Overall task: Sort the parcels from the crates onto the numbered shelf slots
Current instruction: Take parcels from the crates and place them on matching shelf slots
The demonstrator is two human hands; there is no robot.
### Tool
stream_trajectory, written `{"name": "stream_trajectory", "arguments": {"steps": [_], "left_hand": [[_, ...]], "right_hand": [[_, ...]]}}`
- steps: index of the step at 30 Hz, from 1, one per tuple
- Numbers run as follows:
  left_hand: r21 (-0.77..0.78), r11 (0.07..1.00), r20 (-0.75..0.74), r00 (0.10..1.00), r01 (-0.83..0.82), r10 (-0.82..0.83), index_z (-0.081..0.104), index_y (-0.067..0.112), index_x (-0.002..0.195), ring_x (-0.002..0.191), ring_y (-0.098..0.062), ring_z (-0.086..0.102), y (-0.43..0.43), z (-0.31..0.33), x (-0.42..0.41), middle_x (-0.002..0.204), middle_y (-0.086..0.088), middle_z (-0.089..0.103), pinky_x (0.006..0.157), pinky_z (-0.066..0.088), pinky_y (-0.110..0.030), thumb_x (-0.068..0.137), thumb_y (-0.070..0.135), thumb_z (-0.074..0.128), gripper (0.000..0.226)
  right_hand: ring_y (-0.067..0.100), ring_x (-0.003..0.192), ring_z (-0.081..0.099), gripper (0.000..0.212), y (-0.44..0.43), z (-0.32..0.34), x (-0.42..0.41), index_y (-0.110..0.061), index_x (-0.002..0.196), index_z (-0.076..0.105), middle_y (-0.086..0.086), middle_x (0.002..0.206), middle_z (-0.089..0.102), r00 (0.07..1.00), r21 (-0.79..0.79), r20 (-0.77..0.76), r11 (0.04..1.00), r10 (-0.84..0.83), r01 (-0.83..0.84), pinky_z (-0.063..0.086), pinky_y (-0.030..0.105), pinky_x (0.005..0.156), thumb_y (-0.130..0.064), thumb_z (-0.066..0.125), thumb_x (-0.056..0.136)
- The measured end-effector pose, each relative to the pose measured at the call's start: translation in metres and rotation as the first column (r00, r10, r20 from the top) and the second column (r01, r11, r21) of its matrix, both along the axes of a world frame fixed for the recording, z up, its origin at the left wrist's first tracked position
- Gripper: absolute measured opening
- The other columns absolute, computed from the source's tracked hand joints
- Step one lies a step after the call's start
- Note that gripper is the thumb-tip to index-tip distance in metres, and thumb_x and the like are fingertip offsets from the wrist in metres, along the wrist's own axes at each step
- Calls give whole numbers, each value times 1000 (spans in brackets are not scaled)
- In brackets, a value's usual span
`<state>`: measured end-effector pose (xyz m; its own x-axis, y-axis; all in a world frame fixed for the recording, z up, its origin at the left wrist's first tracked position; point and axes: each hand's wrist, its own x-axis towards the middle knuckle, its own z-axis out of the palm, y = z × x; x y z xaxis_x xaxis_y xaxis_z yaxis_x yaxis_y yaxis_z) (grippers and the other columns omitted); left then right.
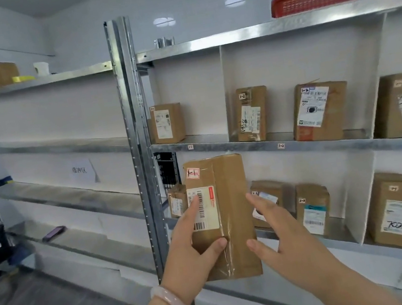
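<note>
The taped cardboard parcel (231, 200) is hanging upright before the metal shelf's (233, 146) left slots. It is looking stiff, light and tape-slick; gripping both long edges seems best. The left hand (190, 241) is clamping its lower left edge, thumb in front. The right hand (281, 234) is hovering spread-fingered just beside its right edge, contact unclear.

Open gap beside shelved box (167, 124)

Your left hand (188, 244) grips the parcel (227, 216) upright before the shelf (325, 144); your right hand (284, 234) hangs spread just beside it, boxed slots behind.
</note>
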<state>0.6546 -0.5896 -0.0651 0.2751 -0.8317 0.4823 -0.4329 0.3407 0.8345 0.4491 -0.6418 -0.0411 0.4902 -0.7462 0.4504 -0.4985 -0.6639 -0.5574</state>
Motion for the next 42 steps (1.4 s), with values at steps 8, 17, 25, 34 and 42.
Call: {"name": "stream_trajectory", "arguments": {"steps": [8, 17, 25, 34, 42], "left_hand": [[-71, 997, 46, 998, 34, -31, 20, 72, 136, 124, 10, 39, -107, 11, 51, 120, 54, 30, 94, 53, -26, 79, 33, 78, 91], [-150, 986, 126, 991, 72, -53, 17, 69, 140, 127, 11, 36, -219, 41, 123, 129, 48, 29, 96, 47, -21, 75, 34, 83, 99], [-209, 977, 169, 986, 46, -10, 13, 68, 141, 122, 26, 28, -301, 46, 148, 126, 54, 24, 85, 41, -5, 71, 40, 84, 103], [-337, 940, 233, 962, -56, 141, 12, 67, 142, 128, 23, 20, -381, 75, 153, 139, 40, 19, 96, 26, 3, 73, 38, 84, 104], [-385, 918, 202, 963, -92, 181, 11, 64, 144, 125, 24, 18, -449, 94, 155, 140, 14, 23, 95, 22, 6, 75, 33, 83, 104]], "right_hand": [[-10, 131, 18, 81, -89, 11, 48, -72, 133, -7, -52, 136, -15, 990, -178, -139, 984, -35, 10, 38, 29, 108, -54, 57, 87], [-24, 118, 15, 80, -194, 32, 118, -67, 137, -1, -47, 142, -18, 989, -269, -135, 963, -58, 20, 25, 13, 98, -52, 59, 87], [-31, 119, 2, 78, -269, 44, 139, -68, 138, -2, -48, 142, -15, 985, -363, -151, 932, -85, 25, 29, 15, 95, -57, 54, 85], [-6, 131, 29, 76, -343, 60, 141, -69, 137, -3, -44, 147, -12, 997, -386, -68, 922, -31, 2, 37, 16, 91, -60, 51, 84], [-17, 135, 6, 68, -388, 62, 139, -68, 138, 3, -42, 149, -5, 999, -432, -41, 902, 11, -27, 31, 23, 101, -57, 47, 86]]}}
